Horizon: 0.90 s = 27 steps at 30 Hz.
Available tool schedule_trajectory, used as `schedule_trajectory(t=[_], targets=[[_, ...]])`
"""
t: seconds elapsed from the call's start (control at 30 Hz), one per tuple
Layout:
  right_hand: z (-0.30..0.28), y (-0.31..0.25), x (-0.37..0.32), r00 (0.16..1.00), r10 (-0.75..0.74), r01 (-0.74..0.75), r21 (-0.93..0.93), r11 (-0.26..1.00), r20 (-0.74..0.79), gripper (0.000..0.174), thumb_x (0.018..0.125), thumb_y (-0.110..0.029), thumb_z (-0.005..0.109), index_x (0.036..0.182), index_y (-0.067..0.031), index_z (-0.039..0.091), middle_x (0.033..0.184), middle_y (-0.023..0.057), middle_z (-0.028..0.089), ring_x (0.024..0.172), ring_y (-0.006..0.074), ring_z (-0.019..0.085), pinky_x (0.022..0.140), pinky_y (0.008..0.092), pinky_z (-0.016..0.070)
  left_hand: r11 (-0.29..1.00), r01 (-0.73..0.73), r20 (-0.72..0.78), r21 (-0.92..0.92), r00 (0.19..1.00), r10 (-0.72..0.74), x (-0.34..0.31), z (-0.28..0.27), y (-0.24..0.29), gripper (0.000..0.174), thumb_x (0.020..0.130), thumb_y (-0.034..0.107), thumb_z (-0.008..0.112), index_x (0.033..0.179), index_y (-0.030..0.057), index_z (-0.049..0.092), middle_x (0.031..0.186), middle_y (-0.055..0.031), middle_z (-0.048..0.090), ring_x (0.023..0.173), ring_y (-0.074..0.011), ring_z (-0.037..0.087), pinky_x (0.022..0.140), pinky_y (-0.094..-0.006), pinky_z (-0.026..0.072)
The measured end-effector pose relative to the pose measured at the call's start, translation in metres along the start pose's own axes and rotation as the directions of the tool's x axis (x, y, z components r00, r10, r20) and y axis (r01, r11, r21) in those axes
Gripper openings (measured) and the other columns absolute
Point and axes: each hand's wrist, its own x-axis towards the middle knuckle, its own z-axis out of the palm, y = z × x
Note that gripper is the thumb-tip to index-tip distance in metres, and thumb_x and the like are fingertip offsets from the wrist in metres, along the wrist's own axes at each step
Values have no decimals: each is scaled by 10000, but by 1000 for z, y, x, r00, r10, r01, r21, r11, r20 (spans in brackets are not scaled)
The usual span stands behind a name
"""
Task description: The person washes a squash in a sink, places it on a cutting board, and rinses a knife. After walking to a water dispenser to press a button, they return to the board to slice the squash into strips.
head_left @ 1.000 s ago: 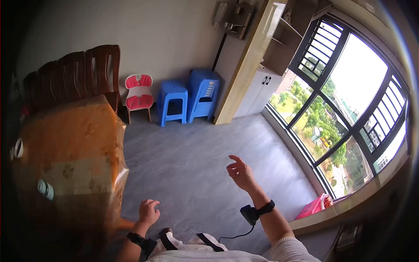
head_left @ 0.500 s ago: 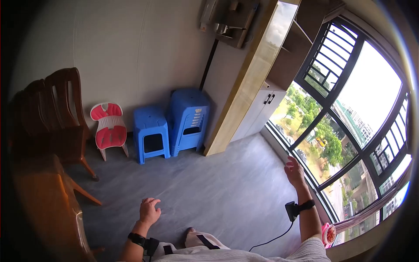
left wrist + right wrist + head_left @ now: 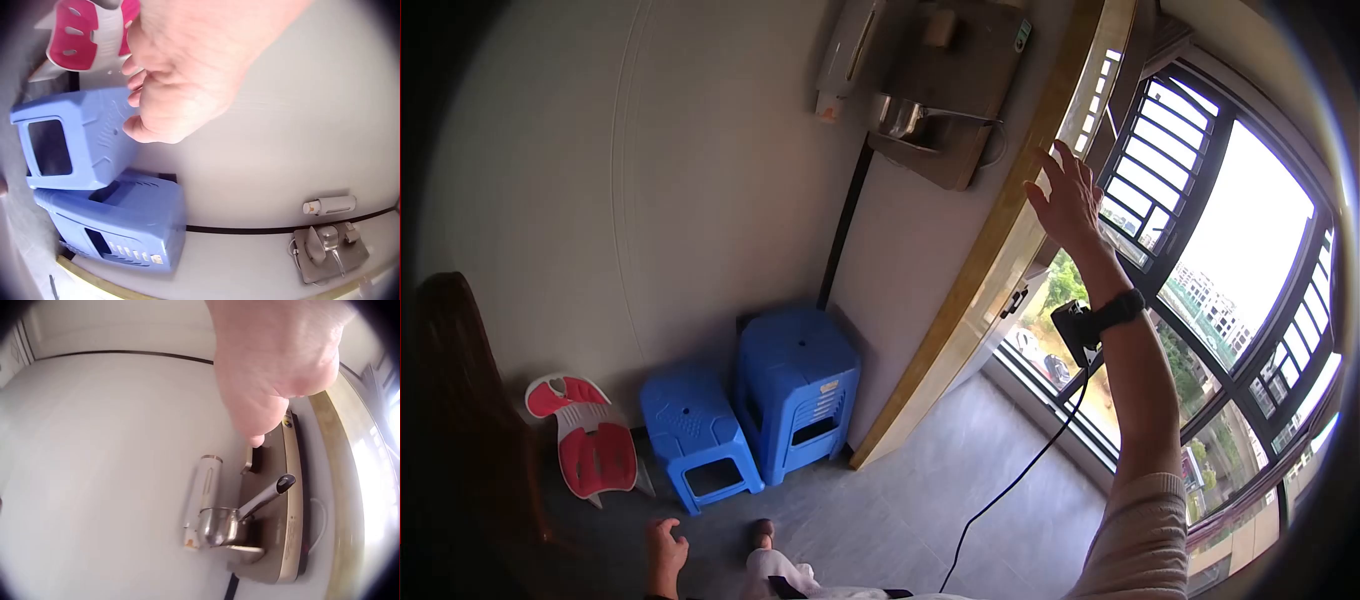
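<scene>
My right hand is raised with fingers spread, in front of the gold-edged pillar in the head view, holding nothing. To its left a wall-mounted brown appliance bears a metal pot with a long handle; the right wrist view shows the pot below the hand. Low in the head view, my left hand hangs with loosely bent fingers and nothing in it. In the left wrist view that hand appears in front of the blue stools.
Two blue stool piles and a red-and-white child seat line the wall. A dark wooden chair is at the left. The gold-edged pillar and a large window are on the right. A cable hangs from the right wrist.
The head view has turned toward the wall appliance, which now looks nearer, and the table has left view. My right hand has risen from low over the floor to beside the pillar.
</scene>
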Motion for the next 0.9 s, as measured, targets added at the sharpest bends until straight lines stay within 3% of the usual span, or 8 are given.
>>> schedule_trajectory(t=[0.17,0.3,0.43,0.5,0.53,0.6,0.83,0.9], targets=[[63,-8,135,993,47,-66,-190,980,-106,529,855,-338,604,1347,-222,448,1475,117,273,1356,331,263,1008,613,278,984,-170,-27,-46,985,169,170,12,56,311,603,14,666,912,44,652,960,-152,593,970,-346,536,859,-424,441],[98,-10,205,983,39,-98,-335,937,-179,498,858,-336,588,1330,-233,462,1478,114,258,1379,346,190,999,670,255,944,-306,-20,-123,952,306,250,23,103,316,603,14,670,917,45,655,974,-150,594,970,-339,533,860,-420,439],[111,-24,256,988,137,-156,-426,891,-76,526,882,-405,538,1368,-239,421,1516,92,190,1398,316,161,1027,679,198,933,-319,-2,-167,946,324,277,53,89,318,593,23,678,910,50,654,969,-157,591,978,-340,522,884,-431,420],[117,-26,272,996,85,-70,-578,813,-1,524,876,-402,533,1362,-232,432,1516,95,187,1397,335,146,1021,689,189,937,-318,-26,-148,948,317,283,68,66,321,585,23,681,904,49,652,966,-155,592,977,-343,523,885,-438,418],[123,-25,281,996,86,-75,-582,810,-9,524,876,-402,533,1362,-232,432,1516,95,187,1397,335,146,1021,689,189,933,-325,-31,-152,946,324,287,57,74,321,585,23,681,904,49,652,966,-155,592,977,-343,523,885,-438,418],[136,-23,295,990,48,-113,-544,831,-133,482,862,-423,522,1298,-219,503,1492,101,236,1388,358,137,1011,696,188,983,-171,163,-69,970,180,284,29,84,373,679,114,674,1051,95,659,995,-180,649,976,-378,568,880,-437,437],[143,-29,314,993,54,-109,-630,769,-106,494,895,-422,493,1341,-211,470,1515,101,197,1385,372,163,1021,693,165,980,-171,140,-104,973,185,303,27,90,328,669,104,658,991,43,671,943,-196,653,900,-387,588,838,-446,456],[141,-33,313,994,72,-112,-658,744,-87,493,900,-421,493,1350,-221,462,1514,101,195,1392,359,154,1020,693,175,984,-141,204,-111,966,161,309,25,98,332,673,110,656,999,47,672,950,-201,651,915,-388,584,853,-445,449]])
